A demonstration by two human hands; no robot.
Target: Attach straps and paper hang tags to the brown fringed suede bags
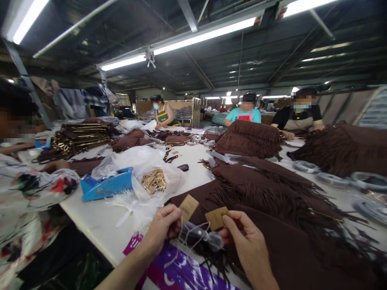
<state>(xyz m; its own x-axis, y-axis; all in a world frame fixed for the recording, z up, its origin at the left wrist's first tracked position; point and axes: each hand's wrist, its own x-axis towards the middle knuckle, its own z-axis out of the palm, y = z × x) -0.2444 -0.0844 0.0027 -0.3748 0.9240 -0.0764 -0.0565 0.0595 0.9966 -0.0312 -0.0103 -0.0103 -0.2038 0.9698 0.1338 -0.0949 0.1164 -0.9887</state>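
My right hand [249, 237] pinches a small brown card hang tag [215, 217] between thumb and fingers. My left hand [165, 226] is closed at the lower edge of a second hang tag [189, 207], with white string hanging below; how much of the tag lies inside the fingers is hidden. Loops of white string [193, 235] run between the hands, over a clear plastic-wrapped piece [213, 240]. Beneath lie a brown fringed bag [278, 245] and a shiny purple plastic sheet [181, 266]. More tags [154, 181] fill an open white plastic bag [175, 177] beyond my left hand.
A blue tape dispenser [107, 185] stands left on the white table [87, 215]. Brown fringed bags [248, 139] are stacked beyond and right, near plastic-wrapped coils [332, 180]. Brown pieces with gold metal [80, 139] are piled far left. Several co-workers stand around the table, one close left.
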